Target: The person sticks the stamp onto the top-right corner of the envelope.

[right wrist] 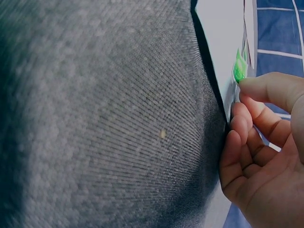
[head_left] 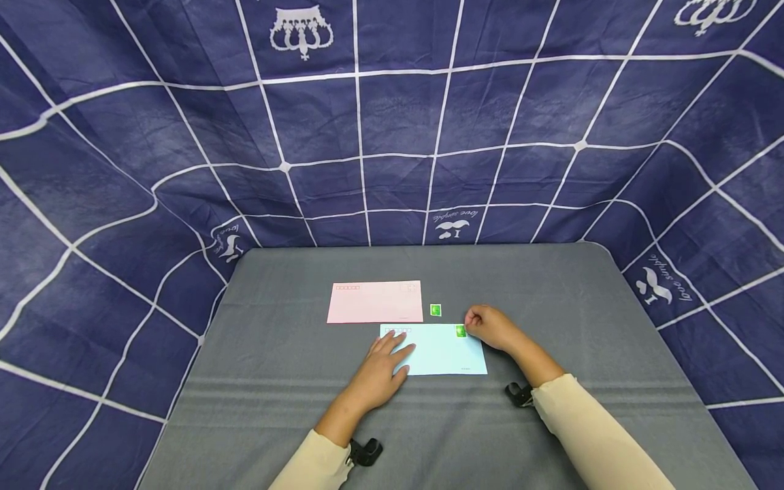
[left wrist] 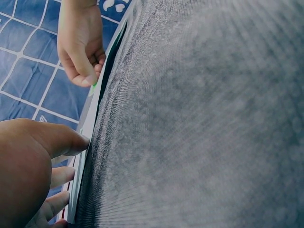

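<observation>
A light blue envelope [head_left: 435,354] lies on the grey table, with a row of small postcode boxes at its upper left. My left hand [head_left: 381,373] rests on its left part, fingers spread. At the upper right corner, my right hand [head_left: 493,328] pinches a green stamp [head_left: 461,331] by its edge between thumb and forefinger. The right wrist view shows the stamp [right wrist: 240,69] tilted up at the thumb tip, close over the envelope [right wrist: 221,42]. Another green stamp [head_left: 435,310] lies on the table just above the blue envelope.
A pink envelope [head_left: 375,303] lies behind and left of the blue one, near its upper edge. The grey cloth [head_left: 275,381] covers the table. Dark blue curtains [head_left: 398,116] with white lines enclose the back and both sides.
</observation>
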`<state>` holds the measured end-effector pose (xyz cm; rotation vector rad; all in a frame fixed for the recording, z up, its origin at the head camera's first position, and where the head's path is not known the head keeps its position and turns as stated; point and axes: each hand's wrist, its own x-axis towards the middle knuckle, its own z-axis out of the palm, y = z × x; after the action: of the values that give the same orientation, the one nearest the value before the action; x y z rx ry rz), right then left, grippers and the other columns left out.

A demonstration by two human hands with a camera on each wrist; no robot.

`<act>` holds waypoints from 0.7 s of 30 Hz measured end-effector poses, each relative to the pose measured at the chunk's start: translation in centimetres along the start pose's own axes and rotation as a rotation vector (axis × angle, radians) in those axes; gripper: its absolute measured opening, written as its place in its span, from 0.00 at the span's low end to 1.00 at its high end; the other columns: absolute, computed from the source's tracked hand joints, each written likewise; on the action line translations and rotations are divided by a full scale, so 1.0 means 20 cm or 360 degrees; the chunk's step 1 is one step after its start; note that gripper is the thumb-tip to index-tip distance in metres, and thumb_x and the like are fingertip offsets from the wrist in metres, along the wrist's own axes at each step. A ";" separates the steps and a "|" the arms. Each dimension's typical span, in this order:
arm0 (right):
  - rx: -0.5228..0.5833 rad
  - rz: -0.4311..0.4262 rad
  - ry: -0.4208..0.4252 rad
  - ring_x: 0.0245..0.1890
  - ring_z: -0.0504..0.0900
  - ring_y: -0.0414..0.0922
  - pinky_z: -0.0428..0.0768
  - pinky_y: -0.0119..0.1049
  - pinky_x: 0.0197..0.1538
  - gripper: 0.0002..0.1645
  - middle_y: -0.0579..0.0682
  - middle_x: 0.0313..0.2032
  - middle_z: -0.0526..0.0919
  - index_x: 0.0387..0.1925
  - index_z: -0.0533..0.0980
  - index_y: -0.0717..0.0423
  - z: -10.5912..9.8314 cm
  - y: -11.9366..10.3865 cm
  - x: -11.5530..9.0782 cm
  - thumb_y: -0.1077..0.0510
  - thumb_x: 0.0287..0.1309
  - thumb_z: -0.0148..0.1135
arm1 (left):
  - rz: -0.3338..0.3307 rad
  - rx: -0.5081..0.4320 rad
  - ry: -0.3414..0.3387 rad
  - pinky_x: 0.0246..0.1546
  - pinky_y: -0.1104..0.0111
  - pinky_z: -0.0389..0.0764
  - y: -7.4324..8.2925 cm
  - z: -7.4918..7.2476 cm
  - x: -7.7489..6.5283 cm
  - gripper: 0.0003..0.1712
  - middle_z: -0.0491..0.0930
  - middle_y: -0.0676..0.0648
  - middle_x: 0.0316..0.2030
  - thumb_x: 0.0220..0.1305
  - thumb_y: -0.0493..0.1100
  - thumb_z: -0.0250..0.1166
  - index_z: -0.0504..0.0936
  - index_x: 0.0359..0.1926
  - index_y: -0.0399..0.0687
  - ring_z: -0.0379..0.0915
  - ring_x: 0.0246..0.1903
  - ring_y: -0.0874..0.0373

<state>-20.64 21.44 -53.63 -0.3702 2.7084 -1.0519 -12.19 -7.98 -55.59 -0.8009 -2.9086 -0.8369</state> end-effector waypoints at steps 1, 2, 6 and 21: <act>-0.0010 -0.0004 0.0007 0.28 0.71 0.40 0.69 0.30 0.34 0.04 0.46 0.26 0.74 0.29 0.78 0.56 0.00 0.00 0.00 0.63 0.61 0.63 | 0.0004 0.0003 0.0003 0.72 0.39 0.60 0.00 0.00 0.00 0.25 0.71 0.39 0.70 0.69 0.41 0.63 0.78 0.66 0.45 0.59 0.74 0.38; -0.0018 -0.0005 0.0012 0.28 0.71 0.40 0.69 0.30 0.34 0.04 0.47 0.27 0.74 0.29 0.78 0.56 0.00 0.00 0.00 0.63 0.60 0.63 | 0.0007 0.0007 0.0007 0.72 0.39 0.60 0.00 0.00 0.00 0.25 0.71 0.39 0.70 0.69 0.41 0.63 0.78 0.66 0.45 0.59 0.74 0.38; -0.0056 -0.0004 0.0030 0.28 0.71 0.41 0.69 0.31 0.34 0.04 0.48 0.27 0.74 0.29 0.77 0.56 0.00 0.00 0.00 0.64 0.60 0.63 | 0.0015 0.0032 0.0010 0.72 0.39 0.61 -0.01 0.00 0.00 0.25 0.71 0.39 0.70 0.69 0.42 0.63 0.78 0.66 0.46 0.60 0.74 0.38; -0.0126 0.0022 0.0052 0.29 0.72 0.41 0.70 0.33 0.35 0.04 0.48 0.28 0.75 0.30 0.76 0.56 0.01 -0.01 -0.01 0.63 0.59 0.65 | -0.0003 0.0016 -0.0011 0.73 0.40 0.59 -0.01 0.01 0.00 0.25 0.70 0.41 0.71 0.70 0.44 0.62 0.77 0.67 0.48 0.58 0.75 0.40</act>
<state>-20.45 21.23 -53.60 -0.3494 2.7836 -0.9579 -12.20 -8.09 -55.87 -0.8024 -2.9176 -0.8204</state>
